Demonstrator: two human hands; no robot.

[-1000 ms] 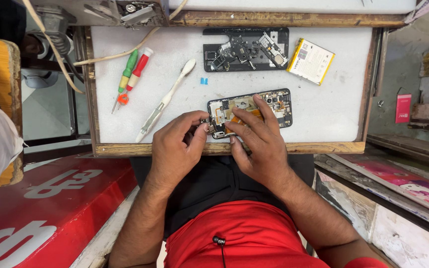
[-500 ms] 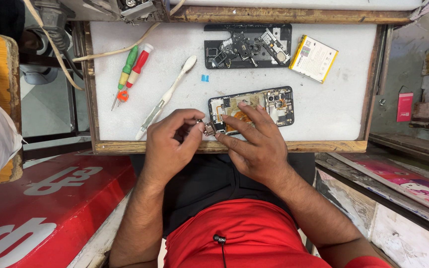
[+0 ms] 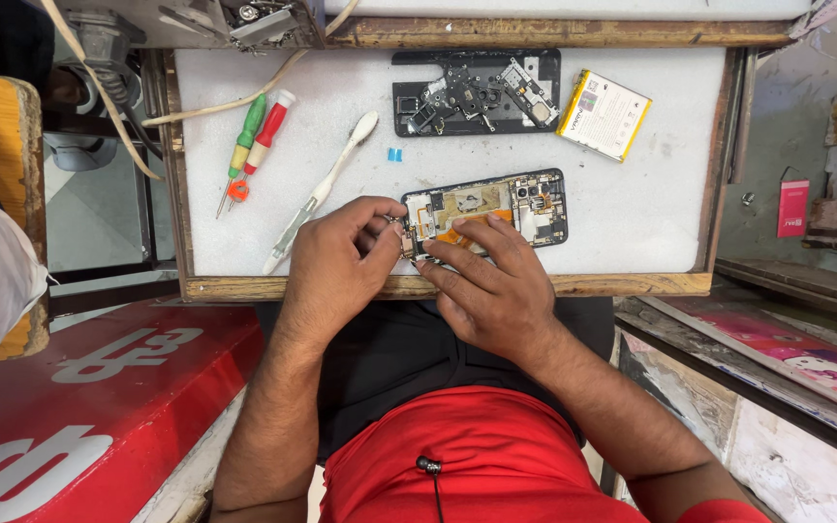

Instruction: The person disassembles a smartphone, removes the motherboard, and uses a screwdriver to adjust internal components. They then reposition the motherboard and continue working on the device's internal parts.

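Opened phone (image 3: 486, 210): it lies face down near the front edge of my white work mat (image 3: 632, 203), its back off and the boards bare, close to me so that both hands reach it without stretching.
Right hand (image 3: 491, 286): I lay it flat over the near end of the phone, fingers spread and pressing on the lower part, to keep the body from sliding on the mat. It grips nothing; it only bears down.
Left hand (image 3: 336, 261): thumb and forefinger are pinched together at the phone's left end, on something very small and metallic. I cannot tell from here whether it is a screw, a clip or a fine tool tip.
Hands together: they meet at the same end of the phone, fingertips almost touching.
Removed back frame (image 3: 477, 92): set at the far edge of the mat, well apart, so its loose parts stay out of my way.
Battery (image 3: 604, 113): just beside that frame, lying flat, yellow-edged.
Screwdrivers (image 3: 252, 145): green and red handles, parked side by side at my left.
White brush (image 3: 320, 194): lies slanting near my left hand, within easy reach.
Small blue bit (image 3: 394, 154): alone on the mat between frame and phone.
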